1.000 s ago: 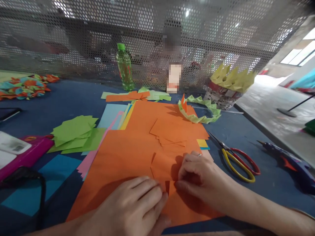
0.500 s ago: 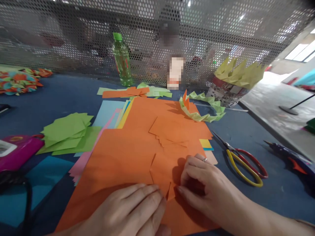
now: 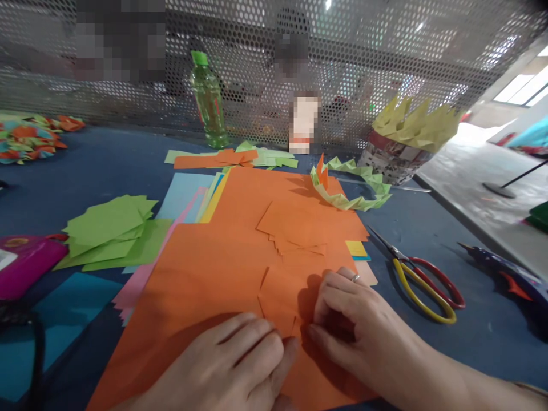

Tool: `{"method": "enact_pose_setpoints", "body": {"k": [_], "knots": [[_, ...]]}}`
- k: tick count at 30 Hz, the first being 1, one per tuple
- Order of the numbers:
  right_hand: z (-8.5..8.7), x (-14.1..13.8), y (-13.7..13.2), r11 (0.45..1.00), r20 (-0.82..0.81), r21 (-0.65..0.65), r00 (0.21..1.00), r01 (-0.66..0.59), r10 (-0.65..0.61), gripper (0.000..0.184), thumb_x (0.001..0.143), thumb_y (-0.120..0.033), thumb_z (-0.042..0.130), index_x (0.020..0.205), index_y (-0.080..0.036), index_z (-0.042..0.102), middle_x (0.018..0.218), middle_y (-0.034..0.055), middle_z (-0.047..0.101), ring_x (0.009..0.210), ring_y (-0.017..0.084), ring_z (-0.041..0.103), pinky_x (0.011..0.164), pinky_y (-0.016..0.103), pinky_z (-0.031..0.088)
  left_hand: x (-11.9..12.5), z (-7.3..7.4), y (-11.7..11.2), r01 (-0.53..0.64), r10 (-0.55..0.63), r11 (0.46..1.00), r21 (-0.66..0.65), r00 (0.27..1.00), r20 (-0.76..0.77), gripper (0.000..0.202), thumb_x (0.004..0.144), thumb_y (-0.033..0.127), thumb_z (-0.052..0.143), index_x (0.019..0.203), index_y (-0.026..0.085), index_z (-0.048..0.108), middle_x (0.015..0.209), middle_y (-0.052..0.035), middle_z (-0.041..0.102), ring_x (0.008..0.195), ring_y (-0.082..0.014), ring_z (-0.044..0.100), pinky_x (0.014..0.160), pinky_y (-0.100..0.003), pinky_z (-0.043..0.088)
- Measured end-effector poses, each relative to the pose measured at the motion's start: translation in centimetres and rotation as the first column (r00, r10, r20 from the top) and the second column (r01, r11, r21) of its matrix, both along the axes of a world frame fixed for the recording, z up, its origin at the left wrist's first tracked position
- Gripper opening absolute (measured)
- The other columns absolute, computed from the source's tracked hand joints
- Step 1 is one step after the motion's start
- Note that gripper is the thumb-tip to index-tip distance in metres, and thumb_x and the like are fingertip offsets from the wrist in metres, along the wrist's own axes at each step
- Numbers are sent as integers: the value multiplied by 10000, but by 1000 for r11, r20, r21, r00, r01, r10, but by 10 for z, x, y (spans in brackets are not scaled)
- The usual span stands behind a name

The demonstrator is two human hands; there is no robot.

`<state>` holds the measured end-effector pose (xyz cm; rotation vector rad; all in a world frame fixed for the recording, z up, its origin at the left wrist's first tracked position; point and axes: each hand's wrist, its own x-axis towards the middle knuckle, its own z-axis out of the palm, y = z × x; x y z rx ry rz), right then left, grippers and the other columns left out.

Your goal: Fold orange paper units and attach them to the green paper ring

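Observation:
A small folded piece of orange paper [image 3: 278, 299] lies on a large orange sheet [image 3: 192, 285], its edges hard to tell from the sheet below. My left hand [image 3: 240, 359] covers its lower part, fingers curled together and pressed on it. At its right side rests my right hand [image 3: 351, 319], a ring on one finger, with bent fingers and thumb holding the paper's edge; the fingertips are partly hidden. Just beyond is a loose stack of small orange paper pieces [image 3: 295, 225]. Scissors [image 3: 423, 285] with red and yellow handles lie right of my right hand.
Green paper squares [image 3: 107, 228] and a magenta device [image 3: 34, 265] lie left. Behind are a green-capped bottle [image 3: 209, 105], paper strips [image 3: 214, 161], a zigzag green paper chain [image 3: 351, 200] and a pot with yellow folded paper [image 3: 398, 148]. A glue gun [image 3: 505, 274] lies far right.
My left hand has shifted slightly, its thumb now showing more beside the fingers. My right hand stays in place. The view has moved a little.

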<state>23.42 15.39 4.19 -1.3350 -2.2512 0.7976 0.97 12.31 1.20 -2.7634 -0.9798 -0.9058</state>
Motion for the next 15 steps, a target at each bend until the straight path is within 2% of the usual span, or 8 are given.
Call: {"method": "enact_pose_setpoints", "body": {"k": [6, 11, 15], "knots": [[-2, 1, 1, 1000, 0, -12, 1000, 8, -8, 221, 771, -62, 674, 717, -205, 514, 775, -24, 574, 779, 161, 497, 732, 320, 366, -1, 1, 2, 5, -5, 1000, 0, 1000, -17, 293, 1009, 212, 444, 1055, 165, 730, 821, -12, 726, 839, -182, 651, 846, -320, 512], [1, 5, 1, 997, 17, -76, 999, 32, -31, 282, 774, -16, 644, 907, -234, 523, 890, -36, 608, 847, 163, 509, 765, 315, 377, -1, 2, -1, -10, 11, 999, 39, 999, -35, 312, 1032, 257, 430, 1023, 167, 729, 837, 1, 740, 851, -163, 655, 872, -299, 501], [4, 9, 2, 995, 16, -99, 1000, 17, -15, 308, 804, -25, 641, 981, -253, 535, 947, -44, 622, 886, 158, 519, 796, 309, 381, -1, 1, -4, -12, 14, 998, 60, 999, -36, 334, 1044, 263, 415, 994, 172, 732, 895, 15, 757, 876, -157, 659, 892, -298, 494]]}}
